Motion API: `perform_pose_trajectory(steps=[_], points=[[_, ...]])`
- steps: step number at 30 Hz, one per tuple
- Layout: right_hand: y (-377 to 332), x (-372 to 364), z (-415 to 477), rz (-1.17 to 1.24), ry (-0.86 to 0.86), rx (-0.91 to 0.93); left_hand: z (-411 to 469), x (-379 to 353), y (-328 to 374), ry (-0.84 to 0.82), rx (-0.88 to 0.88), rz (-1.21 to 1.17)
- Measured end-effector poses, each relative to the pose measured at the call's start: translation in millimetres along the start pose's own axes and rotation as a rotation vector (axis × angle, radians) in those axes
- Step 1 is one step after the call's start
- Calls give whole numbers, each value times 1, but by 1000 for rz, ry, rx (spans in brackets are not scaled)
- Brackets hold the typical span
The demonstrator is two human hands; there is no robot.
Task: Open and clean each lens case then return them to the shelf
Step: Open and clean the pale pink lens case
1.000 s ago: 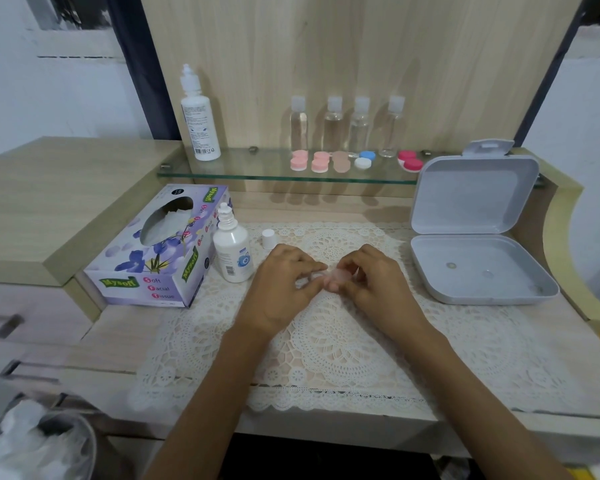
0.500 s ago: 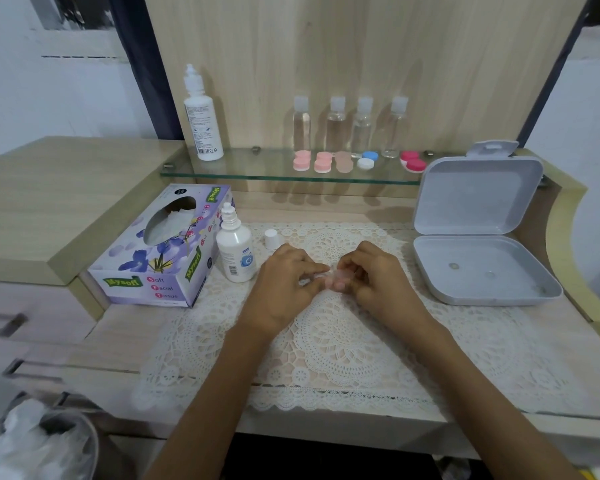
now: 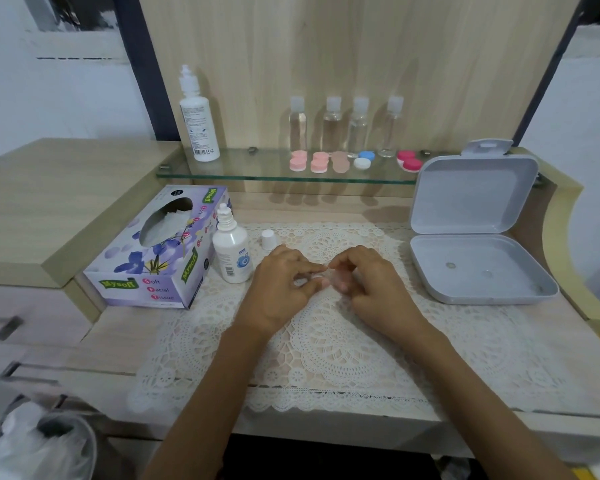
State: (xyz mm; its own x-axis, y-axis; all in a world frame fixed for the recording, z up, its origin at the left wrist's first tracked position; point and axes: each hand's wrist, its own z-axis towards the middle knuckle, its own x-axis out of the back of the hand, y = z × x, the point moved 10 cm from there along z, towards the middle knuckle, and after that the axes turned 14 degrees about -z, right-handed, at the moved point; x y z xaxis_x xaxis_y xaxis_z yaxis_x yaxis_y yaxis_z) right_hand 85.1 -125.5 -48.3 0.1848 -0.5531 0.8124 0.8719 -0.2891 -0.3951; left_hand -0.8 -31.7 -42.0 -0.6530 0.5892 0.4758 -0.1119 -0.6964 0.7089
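Both hands meet over the middle of the lace mat on the desk — left hand and right hand fingertip to fingertip, each grip pinched on a small pale lens case held between them. It's mostly hidden by fingers, so I can't tell if it's open or closed.

At 10 o'clock from the hands stands a small white dropper bottle, its loose cap just beside it on the mat. The tissue box sits farther out at 9 o'clock. At 3 o'clock there's an open grey hinged box, lid up.

Up at 12 o'clock, the glass shelf carries more lens cases in a row — pink, tan, blue-and-white, red — with four clear bottles behind and a tall white bottle at its left end
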Motion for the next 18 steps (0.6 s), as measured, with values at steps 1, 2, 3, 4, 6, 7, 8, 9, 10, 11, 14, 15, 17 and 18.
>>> perform_pose_trajectory(steps=[1,2,3,4,6,7,8,9,10,11,14,15,17,18], points=[[1,1,-1,24,-6,-14,0,0,0,0,3,-4],[2,0,-2,45,-15,-26,0,0,0,1,6,-5],[3,0,-3,59,-22,-33,0,0,1,2,4,-1],[4,-1,-3,61,-30,-44,0,0,2,4,1,4],[5,-2,-4,43,-31,-68,0,1,1,9,5,8],[5,-2,-4,39,-20,-75,0,1,1,12,7,7],[5,0,-3,43,-4,-81,0,1,1,12,4,7],[6,3,-3,55,9,-92,0,1,1,10,1,7],[7,5,-3,71,13,-106,-1,1,1,8,-1,12],[8,6,-3,86,10,-117,0,1,1,9,-1,18],[10,5,-3,94,-1,-116,0,3,0,19,5,17],[10,4,-3,96,-3,-116,0,3,0,19,8,12],[11,1,-2,108,-6,-119,0,3,0,18,9,-3],[11,0,-2,114,-10,-120,0,3,0,17,10,-8]])
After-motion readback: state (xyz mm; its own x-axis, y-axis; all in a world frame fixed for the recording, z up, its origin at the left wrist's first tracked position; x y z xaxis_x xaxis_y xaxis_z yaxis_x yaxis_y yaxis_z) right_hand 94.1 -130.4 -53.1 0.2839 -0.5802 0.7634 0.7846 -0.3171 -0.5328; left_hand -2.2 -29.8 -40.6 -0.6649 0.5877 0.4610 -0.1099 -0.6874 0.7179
